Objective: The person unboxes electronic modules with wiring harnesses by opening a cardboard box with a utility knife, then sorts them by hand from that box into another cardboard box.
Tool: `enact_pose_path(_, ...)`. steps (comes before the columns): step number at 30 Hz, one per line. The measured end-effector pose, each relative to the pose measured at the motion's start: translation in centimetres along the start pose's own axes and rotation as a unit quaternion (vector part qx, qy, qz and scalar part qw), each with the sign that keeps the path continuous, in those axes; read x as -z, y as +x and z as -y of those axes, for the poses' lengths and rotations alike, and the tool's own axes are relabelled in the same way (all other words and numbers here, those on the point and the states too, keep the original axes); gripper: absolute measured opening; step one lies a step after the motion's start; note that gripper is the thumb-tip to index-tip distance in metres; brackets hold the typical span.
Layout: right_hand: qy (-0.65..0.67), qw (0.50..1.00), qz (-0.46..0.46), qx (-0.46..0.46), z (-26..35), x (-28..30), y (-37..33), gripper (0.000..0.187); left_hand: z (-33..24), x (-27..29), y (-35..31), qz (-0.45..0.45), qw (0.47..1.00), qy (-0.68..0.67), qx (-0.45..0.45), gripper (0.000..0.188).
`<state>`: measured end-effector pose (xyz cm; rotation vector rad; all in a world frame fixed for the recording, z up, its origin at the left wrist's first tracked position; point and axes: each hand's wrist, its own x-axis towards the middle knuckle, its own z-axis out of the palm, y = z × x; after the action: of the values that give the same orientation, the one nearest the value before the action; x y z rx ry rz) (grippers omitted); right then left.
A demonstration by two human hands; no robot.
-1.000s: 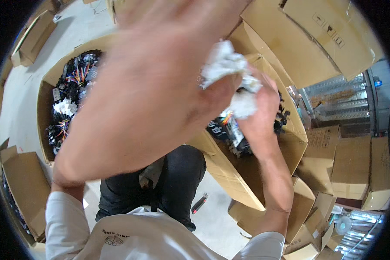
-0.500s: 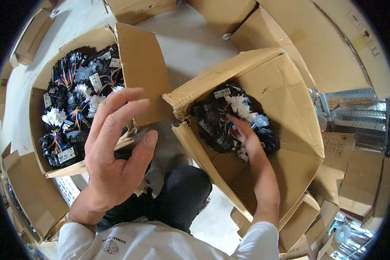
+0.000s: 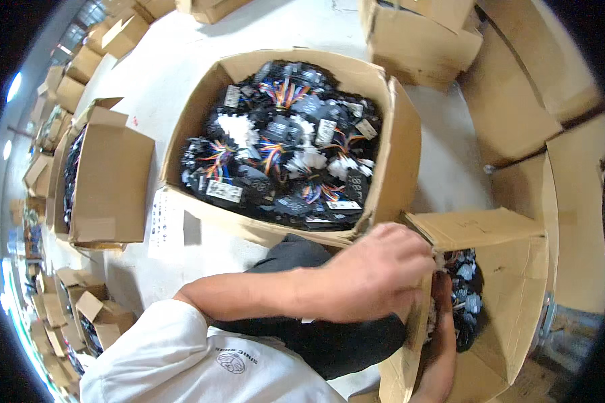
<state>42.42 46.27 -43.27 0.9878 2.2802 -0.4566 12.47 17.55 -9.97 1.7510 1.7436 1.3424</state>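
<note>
My left hand (image 3: 391, 270) reaches across to the right, at the near edge of the right cardboard box (image 3: 494, 225). Its fingers look curled, but the image is blurred and what they hold, if anything, does not show. Inside that box my right hand (image 3: 441, 302) is partly covered by the box wall and my left hand; its fingertips are hidden. Beside it lies a heap of black display modules (image 3: 469, 299) with white connectors. A larger open carton (image 3: 195, 205) ahead holds bundled black display modules (image 3: 255, 178), with coloured wires (image 3: 286, 94) and white plugs (image 3: 238, 129).
Another open carton (image 3: 114, 178) stands on the floor at the left, with a printed sheet (image 3: 166, 221) next to it. Several cardboard boxes (image 3: 117, 37) line the far left. Big cartons (image 3: 517, 80) rise at the right. My knees are between the two near boxes.
My view has swung left, so the boxes appear farther right. My left hand has gone from spread in the air to curled by the right box's edge. My right hand remains inside that box.
</note>
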Motion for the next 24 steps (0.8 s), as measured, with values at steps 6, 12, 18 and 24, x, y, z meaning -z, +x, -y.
enact_pose_path(6,0.299,0.939,-0.164,-0.05,-0.1,3.2,-14.7,0.032,13.7,13.5,-11.4,-0.269,0.846,0.367,0.277,0.04)
enact_pose_path(12,0.367,0.92,-0.13,-0.051,0.1,5.2,-19.7,0.026,26.5,21.0,-17.7,-0.103,0.775,0.455,0.427,0.059)
enact_pose_path(18,0.431,0.884,-0.179,0.017,9.4,12.0,-24.1,0.032,19.3,25.8,-19.3,-0.26,0.79,0.4,0.385,0.041)
enact_pose_path(24,0.437,0.826,-0.337,0.116,19.8,21.1,-30.5,0.025,6.0,22.2,-11.0,-0.409,0.852,0.314,0.09,0.028)
